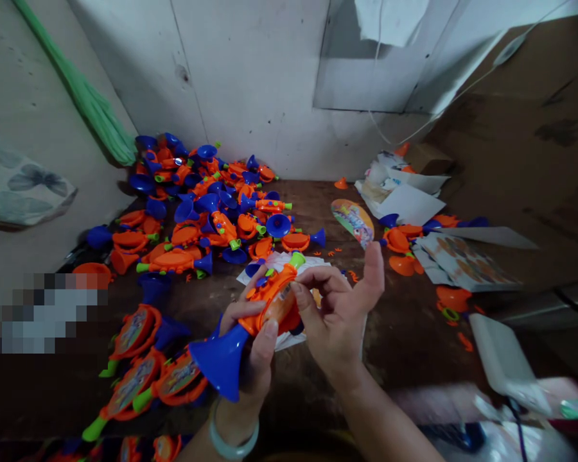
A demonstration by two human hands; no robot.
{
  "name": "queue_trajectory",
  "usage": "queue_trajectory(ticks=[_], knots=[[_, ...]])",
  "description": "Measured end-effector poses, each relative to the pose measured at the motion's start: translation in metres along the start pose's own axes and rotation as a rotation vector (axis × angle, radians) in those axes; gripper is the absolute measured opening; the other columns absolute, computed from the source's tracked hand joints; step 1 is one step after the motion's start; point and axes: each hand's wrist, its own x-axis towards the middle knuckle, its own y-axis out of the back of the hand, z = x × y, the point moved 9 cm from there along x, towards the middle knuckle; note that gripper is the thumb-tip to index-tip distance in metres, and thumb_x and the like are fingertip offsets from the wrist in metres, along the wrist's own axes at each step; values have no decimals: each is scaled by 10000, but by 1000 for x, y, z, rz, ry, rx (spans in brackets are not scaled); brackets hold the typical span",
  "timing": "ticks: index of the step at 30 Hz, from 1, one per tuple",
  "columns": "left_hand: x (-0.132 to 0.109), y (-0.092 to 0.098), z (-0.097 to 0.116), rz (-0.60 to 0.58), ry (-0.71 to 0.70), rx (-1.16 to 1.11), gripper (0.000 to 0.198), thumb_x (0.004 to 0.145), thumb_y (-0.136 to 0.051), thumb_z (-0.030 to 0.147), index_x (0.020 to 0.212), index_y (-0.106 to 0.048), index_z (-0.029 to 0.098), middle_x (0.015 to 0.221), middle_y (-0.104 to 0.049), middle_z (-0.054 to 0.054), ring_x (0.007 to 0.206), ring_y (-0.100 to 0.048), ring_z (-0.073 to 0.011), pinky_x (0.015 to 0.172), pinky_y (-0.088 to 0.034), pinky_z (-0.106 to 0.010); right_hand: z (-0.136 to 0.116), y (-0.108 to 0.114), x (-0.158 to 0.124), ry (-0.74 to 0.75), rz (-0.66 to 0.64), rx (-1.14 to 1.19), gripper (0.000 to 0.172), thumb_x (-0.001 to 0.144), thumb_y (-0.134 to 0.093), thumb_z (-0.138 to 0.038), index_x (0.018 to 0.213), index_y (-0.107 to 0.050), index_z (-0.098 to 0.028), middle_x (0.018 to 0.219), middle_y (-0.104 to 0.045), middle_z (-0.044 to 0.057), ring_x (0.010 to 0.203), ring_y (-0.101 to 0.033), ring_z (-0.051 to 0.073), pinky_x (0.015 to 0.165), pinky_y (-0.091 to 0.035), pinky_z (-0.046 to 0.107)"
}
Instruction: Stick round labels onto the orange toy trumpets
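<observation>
bare white walls meet behind a dark wooden bench (313, 205), where a person works with both hands. the left hand (253, 350) closes around an orange-and-blue toy horn (274, 305), whose blue flare points toward the bench's near edge. the right hand (337, 314) is spread wide, its fingertips (295, 287) against the horn's orange body and its thumb lifted clear. left of that horn and farther off, a loose heap of similar horns (197, 205) mostly shows plain orange faces. nearer and to the left, a few horns (135, 333) already carry round printed pictures. beyond the horn lies a round printed card (352, 221), and to its right a printed sheet of round labels (462, 263). some horns look finished, while many in the heap look bare, though several faces are hidden.
</observation>
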Motion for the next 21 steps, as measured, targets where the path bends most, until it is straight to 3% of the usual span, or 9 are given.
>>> queue_trajectory(ticks=[3,7,10,12,15,17,19,21], knots=[[0,0,2,-2,-102,-82,176,979,-789,315,1111,-674,296,1494,-720,-57,1436,-673,-352,1202,-536,-591,6,0,-2,-19,-3,-3,981,1007,-755,-187,1729,-152,-463,959,-727,-16,851,-734,250,785,-664,465],[1,4,3,58,-80,-61,209,950,-826,330,1097,-684,292,1442,-746,-56,1463,-653,-352,1204,-545,-570,19,9,10,36,55,-71,959,960,-811,-225,1697,-244,-462,1159,-694,37,979,-702,248,839,-652,447],[4,7,3,106,23,-179,315,900,-875,357,1152,-687,336,1361,-794,-26,1397,-704,-328,1136,-603,-520,26,30,24,56,239,-14,951,906,-856,-247,1654,-319,-486,1276,-617,18,1020,-669,193,836,-636,356],[5,-2,-9,65,210,-307,383,877,-884,407,1208,-696,353,1343,-813,-25,1278,-770,-319,1041,-655,-483,34,35,27,-58,283,143,834,947,-815,-299,1632,-384,-501,1256,-606,2,998,-670,170,858,-642,345],[-1,-27,-37,-58,557,-414,419,914,-821,556,1210,-756,268,1286,-831,-95,1195,-802,-342,1000,-672,-492,34,22,16,-240,199,399,597,1032,-727,-418,1576,-516,-542,1264,-623,7,929,-662,163,812,-655,361],[-8,-36,-51,-100,697,-403,466,926,-818,588,1195,-790,208,1253,-833,-133,1207,-799,-357,1051,-650,-509,22,11,7,-246,106,499,508,1042,-722,-469,1519,-586,-576,1297,-636,11,894,-646,170,730,-645,355],[-12,-37,-59,-109,737,-363,493,894,-881,548,1236,-804,201,1297,-824,-147,1243,-790,-366,1101,-623,-521,10,2,0,-209,5,552,438,1032,-741,-486,1451,-649,-576,1321,-649,10,909,-647,184,715,-651,369],[-12,-34,-56,-151,668,-335,546,866,-927,494,1328,-796,235,1450,-771,-156,1365,-734,-387,1172,-580,-539,8,-7,-3,-205,-84,559,371,1023,-759,-474,1384,-703,-540,1370,-658,9,975,-672,201,781,-678,408]])
